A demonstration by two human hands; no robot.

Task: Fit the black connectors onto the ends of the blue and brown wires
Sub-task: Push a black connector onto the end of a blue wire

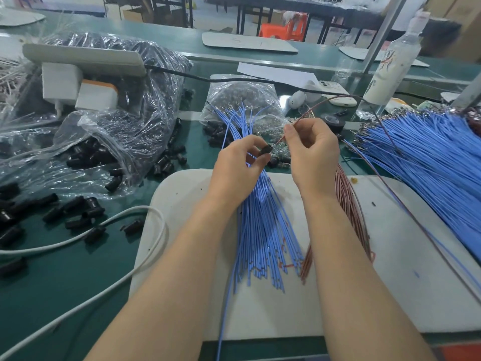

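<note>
Head: left hand (pixel 234 165) (pinch) on connector (pixel 266 150)

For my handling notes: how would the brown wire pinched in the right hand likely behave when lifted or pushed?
The brown wire looks springy, not limp: it holds a smooth arc beyond the right hand. Probably light, since a fingertip pinch carries it. Pushed from far back it would likely buckle; the grip sits near the black connector in the left hand.

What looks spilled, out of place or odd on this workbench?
Loose black connectors lie scattered on the green bench at left, apparently spilled from the open plastic bag; some lie beside a white cable. A drink bottle stands behind the blue wires. Nothing looks damaged.
</note>
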